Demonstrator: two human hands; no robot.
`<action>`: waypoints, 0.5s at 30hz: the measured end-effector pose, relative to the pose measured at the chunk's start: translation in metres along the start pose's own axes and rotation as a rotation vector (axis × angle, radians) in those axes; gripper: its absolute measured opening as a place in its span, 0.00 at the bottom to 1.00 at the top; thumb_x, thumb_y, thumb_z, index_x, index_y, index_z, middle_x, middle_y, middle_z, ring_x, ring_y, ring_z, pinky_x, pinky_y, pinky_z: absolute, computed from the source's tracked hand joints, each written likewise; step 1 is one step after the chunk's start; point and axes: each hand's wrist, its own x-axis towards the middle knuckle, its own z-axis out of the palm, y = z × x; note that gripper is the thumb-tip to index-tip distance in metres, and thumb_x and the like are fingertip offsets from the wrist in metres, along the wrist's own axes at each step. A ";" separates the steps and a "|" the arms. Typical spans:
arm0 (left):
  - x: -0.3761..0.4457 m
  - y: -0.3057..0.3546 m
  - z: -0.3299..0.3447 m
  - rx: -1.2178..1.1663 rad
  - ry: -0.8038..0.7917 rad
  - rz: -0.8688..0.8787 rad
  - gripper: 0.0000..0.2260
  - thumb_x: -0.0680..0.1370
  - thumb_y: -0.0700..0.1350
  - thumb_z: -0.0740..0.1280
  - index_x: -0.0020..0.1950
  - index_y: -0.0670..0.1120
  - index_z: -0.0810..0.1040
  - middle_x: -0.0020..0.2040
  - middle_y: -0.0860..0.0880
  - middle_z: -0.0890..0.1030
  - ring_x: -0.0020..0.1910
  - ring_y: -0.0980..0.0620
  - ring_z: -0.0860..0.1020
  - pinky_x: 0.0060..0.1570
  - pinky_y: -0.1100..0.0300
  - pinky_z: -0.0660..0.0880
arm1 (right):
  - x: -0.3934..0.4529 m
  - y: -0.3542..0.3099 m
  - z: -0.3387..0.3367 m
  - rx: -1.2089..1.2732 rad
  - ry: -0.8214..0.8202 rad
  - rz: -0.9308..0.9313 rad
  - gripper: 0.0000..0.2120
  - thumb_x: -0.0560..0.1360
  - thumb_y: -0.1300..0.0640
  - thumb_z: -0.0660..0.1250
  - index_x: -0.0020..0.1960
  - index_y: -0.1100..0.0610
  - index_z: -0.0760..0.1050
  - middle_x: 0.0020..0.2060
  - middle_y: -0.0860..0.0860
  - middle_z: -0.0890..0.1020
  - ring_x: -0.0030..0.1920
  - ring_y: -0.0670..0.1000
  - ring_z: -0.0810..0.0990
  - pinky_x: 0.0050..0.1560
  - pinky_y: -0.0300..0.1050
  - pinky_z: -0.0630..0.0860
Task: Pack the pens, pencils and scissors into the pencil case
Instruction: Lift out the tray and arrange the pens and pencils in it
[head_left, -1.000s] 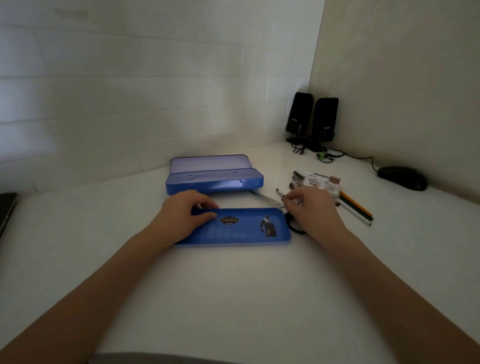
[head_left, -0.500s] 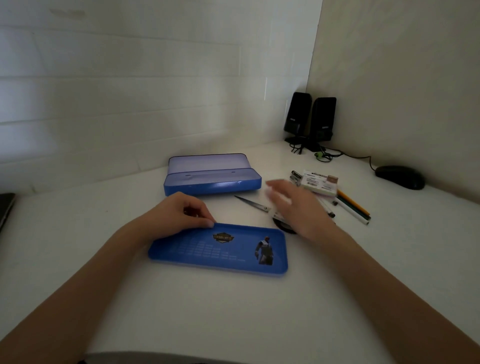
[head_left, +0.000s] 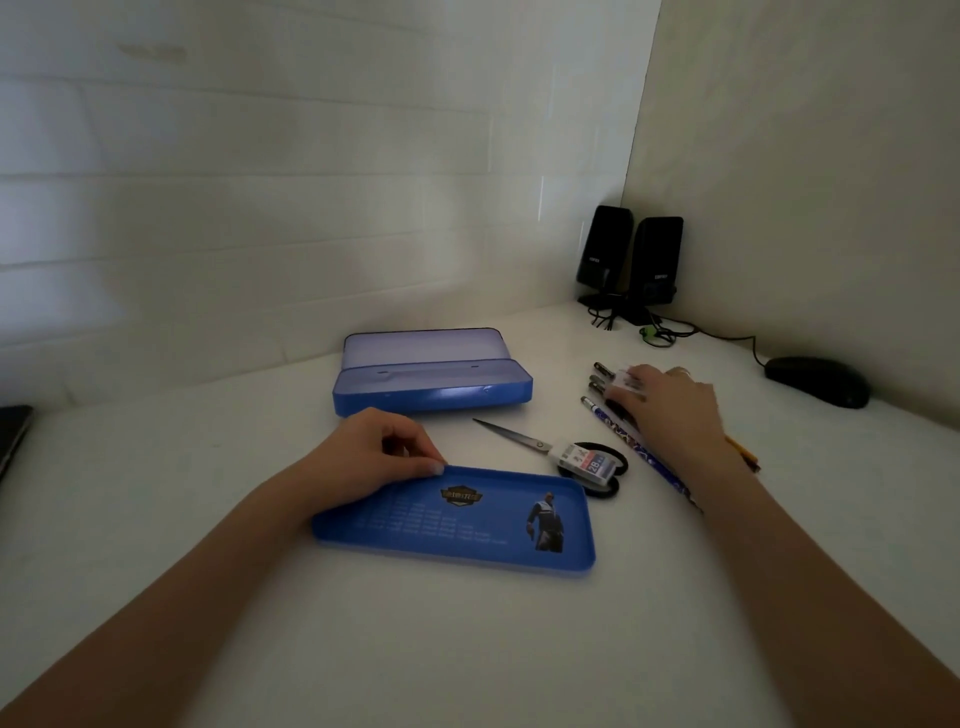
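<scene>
worktop (head_left: 467, 649): white, everything is carried on it.
pencil case (head_left: 434, 382): blue, lid open, just beyond the left hand, well left of the right hand.
blue tray (head_left: 457, 525): flat, at the left hand, near edge toward the camera.
left hand (head_left: 374, 457): far left edge of the tray is pinched by curled fingers.
right hand (head_left: 675, 410): laid on the pens and pencils (head_left: 618, 421); grip cannot be told, motion blur.
scissors (head_left: 550, 452): between the hands, flat, blades closed, a small white box (head_left: 584, 462) lying on the handles.
</scene>
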 end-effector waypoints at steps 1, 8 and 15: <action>0.000 0.000 0.001 -0.006 -0.001 0.001 0.02 0.71 0.49 0.73 0.41 0.53 0.85 0.40 0.54 0.85 0.44 0.50 0.81 0.47 0.60 0.78 | -0.001 -0.001 -0.003 -0.102 -0.002 -0.023 0.21 0.78 0.42 0.54 0.67 0.49 0.66 0.60 0.56 0.74 0.58 0.58 0.73 0.60 0.54 0.69; -0.004 0.000 0.001 -0.017 0.001 0.005 0.03 0.72 0.49 0.73 0.45 0.54 0.84 0.39 0.52 0.84 0.39 0.53 0.79 0.43 0.65 0.76 | -0.006 -0.002 -0.009 -0.010 0.213 0.028 0.13 0.78 0.57 0.59 0.62 0.57 0.67 0.51 0.59 0.77 0.51 0.59 0.75 0.50 0.54 0.71; -0.005 0.000 0.001 -0.016 0.026 0.015 0.10 0.71 0.50 0.74 0.50 0.56 0.80 0.38 0.53 0.79 0.35 0.61 0.75 0.39 0.71 0.73 | -0.012 -0.047 -0.018 0.780 0.312 -0.084 0.19 0.80 0.56 0.56 0.70 0.52 0.60 0.42 0.55 0.76 0.39 0.57 0.77 0.41 0.50 0.74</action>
